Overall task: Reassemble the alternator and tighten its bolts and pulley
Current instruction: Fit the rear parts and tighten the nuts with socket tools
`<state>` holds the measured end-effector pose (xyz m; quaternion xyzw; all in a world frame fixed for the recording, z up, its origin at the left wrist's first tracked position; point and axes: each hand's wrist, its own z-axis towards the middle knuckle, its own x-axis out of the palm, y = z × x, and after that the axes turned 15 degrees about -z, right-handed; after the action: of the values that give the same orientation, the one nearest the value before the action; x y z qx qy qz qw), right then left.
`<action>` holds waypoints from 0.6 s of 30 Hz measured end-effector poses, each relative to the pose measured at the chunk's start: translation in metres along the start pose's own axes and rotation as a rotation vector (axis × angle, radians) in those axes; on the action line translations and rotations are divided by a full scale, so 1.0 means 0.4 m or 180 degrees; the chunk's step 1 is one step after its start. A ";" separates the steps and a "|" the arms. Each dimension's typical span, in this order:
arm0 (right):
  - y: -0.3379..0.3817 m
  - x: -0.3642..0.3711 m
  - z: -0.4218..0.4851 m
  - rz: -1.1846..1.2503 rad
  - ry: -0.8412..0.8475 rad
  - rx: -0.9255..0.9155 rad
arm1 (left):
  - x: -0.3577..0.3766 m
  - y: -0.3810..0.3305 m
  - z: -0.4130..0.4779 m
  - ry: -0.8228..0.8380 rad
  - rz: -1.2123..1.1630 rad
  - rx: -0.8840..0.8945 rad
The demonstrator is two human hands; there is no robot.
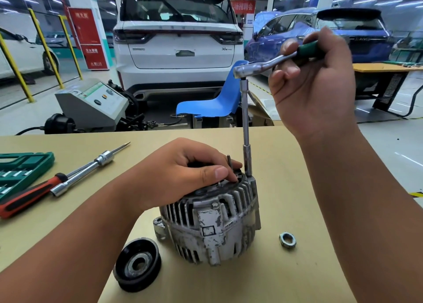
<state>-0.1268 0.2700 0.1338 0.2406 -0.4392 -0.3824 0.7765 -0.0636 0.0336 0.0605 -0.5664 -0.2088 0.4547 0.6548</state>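
Now left hand (183, 176) grips alternator (212, 222) top; right hand (313, 73) grips ratchet (263, 65), socket extension (246, 119) upright on alternator rim; pulley (137, 265) front-left, 1 nut (287, 239) right.

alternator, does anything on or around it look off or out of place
Its pulley and nut lie loose on the table, not yet fitted. The alternator casing is scuffed and flaking. The ratchet extension stands upright at its rim; nothing spilled.

Right hand (315, 80) gripping ratchet (258, 67), alternator (212, 225) (scuffed)
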 end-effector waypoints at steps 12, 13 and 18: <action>-0.037 0.015 0.000 -0.1333 -0.0632 -0.0569 | -0.001 0.004 0.001 -0.0028 0.0034 -0.0003; -0.034 0.018 -0.003 -0.1193 -0.0554 -0.0600 | -0.001 0.004 0.001 -0.0028 0.0043 -0.0010; -0.026 0.038 -0.020 -0.0429 0.0029 -0.0649 | 0.000 0.004 0.003 -0.0025 0.0096 -0.0053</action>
<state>-0.1189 0.2518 0.1299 0.1911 -0.3774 -0.4752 0.7715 -0.0653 0.0341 0.0593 -0.5731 -0.2066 0.4650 0.6423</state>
